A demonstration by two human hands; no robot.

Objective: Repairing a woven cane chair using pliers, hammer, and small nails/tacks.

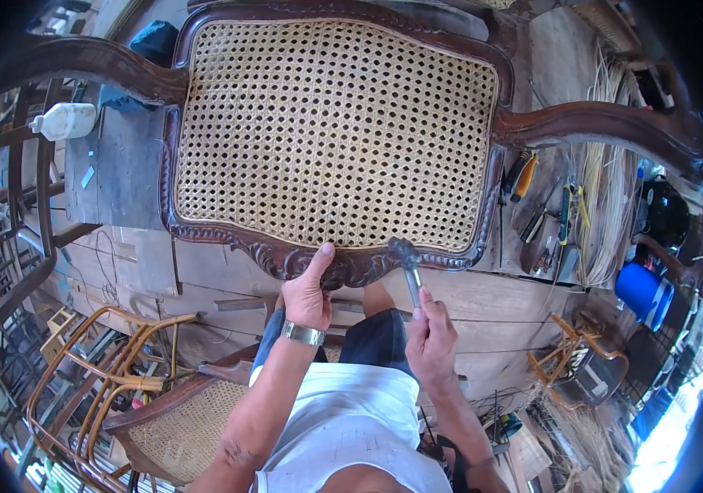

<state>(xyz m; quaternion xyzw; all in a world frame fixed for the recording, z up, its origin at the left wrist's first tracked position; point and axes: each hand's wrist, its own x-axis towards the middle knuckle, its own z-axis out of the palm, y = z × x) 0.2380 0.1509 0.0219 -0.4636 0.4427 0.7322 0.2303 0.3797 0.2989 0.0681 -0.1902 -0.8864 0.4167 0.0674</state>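
Note:
A dark carved wooden chair frame (pixel 172 156) lies in front of me, with a woven cane panel (pixel 335 131) filling it. My left hand (pixel 310 289) grips the carved near rail at its middle; the thumb lies on top by the cane's edge, and the fingers are mostly hidden beneath. In my right hand (pixel 432 333) is a hammer (pixel 411 275), held by its handle. Its dark head rests at, or just above, the cane's near edge, right of my left thumb. I cannot tell whether it touches.
Curved chair arms (pixel 602 122) reach out on both sides. A white bottle (pixel 65 122) stands at left. Pliers (pixel 566 215) and other hand tools lie at right, beside loose cane strands (pixel 606 197). Rattan frames (pixel 121 370) and a caned seat (pixel 187 427) are near-left; a blue container (pixel 643 294) sits far right.

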